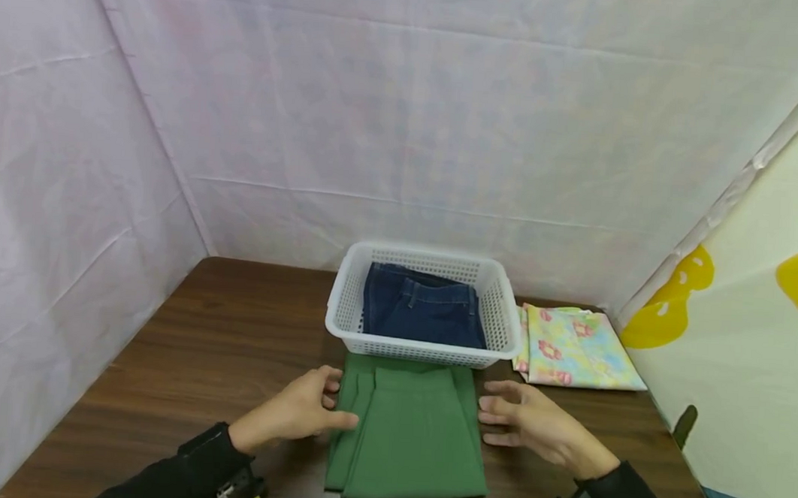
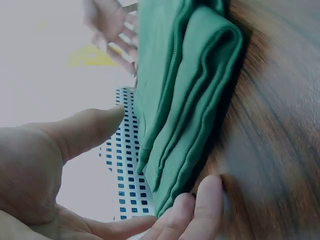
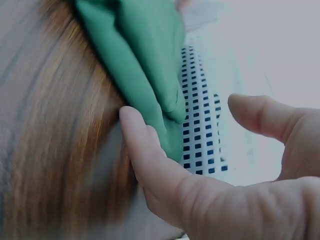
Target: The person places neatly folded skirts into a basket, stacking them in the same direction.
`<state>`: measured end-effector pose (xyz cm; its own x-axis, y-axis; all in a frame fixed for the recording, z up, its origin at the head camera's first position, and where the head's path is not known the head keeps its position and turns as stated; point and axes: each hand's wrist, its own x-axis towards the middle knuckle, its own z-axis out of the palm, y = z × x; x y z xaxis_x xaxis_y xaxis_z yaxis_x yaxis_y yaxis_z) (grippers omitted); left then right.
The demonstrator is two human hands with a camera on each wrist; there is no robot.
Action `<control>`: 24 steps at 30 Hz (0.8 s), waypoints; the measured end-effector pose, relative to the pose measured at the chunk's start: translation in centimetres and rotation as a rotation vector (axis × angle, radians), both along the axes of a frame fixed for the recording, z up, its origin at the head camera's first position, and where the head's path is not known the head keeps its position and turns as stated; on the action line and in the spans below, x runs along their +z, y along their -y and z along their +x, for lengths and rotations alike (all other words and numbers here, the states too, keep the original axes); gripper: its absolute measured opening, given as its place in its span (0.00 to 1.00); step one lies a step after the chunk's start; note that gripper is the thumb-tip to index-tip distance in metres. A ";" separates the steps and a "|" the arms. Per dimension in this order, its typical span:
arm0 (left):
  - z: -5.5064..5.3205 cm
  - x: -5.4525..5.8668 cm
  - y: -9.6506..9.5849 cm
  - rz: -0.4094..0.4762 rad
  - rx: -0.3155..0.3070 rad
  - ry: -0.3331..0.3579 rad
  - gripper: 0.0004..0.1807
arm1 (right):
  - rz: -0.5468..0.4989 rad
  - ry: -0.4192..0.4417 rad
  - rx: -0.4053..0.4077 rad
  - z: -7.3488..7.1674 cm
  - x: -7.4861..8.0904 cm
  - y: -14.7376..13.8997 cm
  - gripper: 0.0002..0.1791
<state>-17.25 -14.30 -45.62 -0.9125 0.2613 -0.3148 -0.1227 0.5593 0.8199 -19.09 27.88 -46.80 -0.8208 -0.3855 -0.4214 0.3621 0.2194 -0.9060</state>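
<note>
Folded green trousers [image 1: 419, 438] lie on the table in front of the basket, their layers stacked as the left wrist view shows. At their left edge is my left hand [image 1: 306, 406], thumb apart from the fingers, fingertips close by the cloth. On the other side my right hand [image 1: 542, 426] stands with its fingers at the right edge; in the right wrist view the fingers [image 3: 142, 145] lie along the cloth's side and the thumb is held away. Neither hand grips the cloth. Folded blue jeans [image 1: 423, 310] sit inside the white basket [image 1: 427, 350].
A folded floral cloth [image 1: 579, 349] in yellow and pink lies right of the basket. The brown wooden table [image 1: 232, 330] meets white curtains [image 1: 405, 129] at the back and left. A patterned sheet [image 1: 759, 358] hangs on the right.
</note>
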 end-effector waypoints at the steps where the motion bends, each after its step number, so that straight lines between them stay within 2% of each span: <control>1: 0.0 0.0 0.1 0.036 0.011 0.041 0.51 | -0.032 0.037 0.003 -0.1 -0.1 -0.3 0.43; 5: -0.3 0.1 0.2 0.157 0.060 0.180 0.49 | -0.109 0.129 0.029 -0.4 -0.4 -1.0 0.43; 9: -0.5 -0.2 -0.2 0.210 0.075 0.233 0.48 | -0.161 0.186 0.045 -0.5 -0.8 -1.0 0.41; 16: -0.8 -1.0 -0.7 0.254 0.059 0.231 0.44 | -0.163 0.186 0.049 -0.7 -1.3 -0.1 0.40; 21: -0.9 -1.8 -0.7 0.308 -0.003 0.212 0.43 | -0.156 0.179 0.065 -1.1 -1.8 0.8 0.38; 24: -1.0 -2.1 -0.8 0.338 -0.032 0.217 0.43 | -0.192 0.196 0.058 -1.2 -2.1 1.3 0.33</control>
<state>-18.27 -13.53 -47.69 -0.8243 0.4098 -0.3906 -0.3000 0.2690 0.9152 -20.29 26.56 -48.88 -0.7050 -0.5176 -0.4848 0.5267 0.0757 -0.8467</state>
